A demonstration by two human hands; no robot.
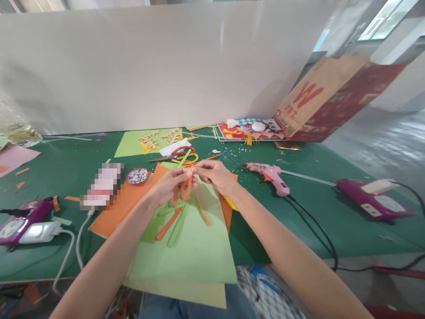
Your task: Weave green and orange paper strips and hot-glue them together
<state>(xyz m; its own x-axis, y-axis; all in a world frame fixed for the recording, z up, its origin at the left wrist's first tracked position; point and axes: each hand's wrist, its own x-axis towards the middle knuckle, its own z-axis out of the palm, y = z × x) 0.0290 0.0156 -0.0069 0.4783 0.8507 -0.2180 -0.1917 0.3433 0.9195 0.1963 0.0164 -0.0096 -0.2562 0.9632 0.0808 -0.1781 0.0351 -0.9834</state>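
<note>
My left hand and my right hand meet above the table's middle, both pinched on an orange paper strip bent into a loop, its loose end trailing down to the right. Under the hands lie light green paper sheets with several cut orange and green strips on them. An orange sheet lies to the left of them.
Green table. Pink glue gun with black cord to the right, purple power strip farther right, another one at left. Scissors, a dish of googly eyes, a brown paper bag, white board behind.
</note>
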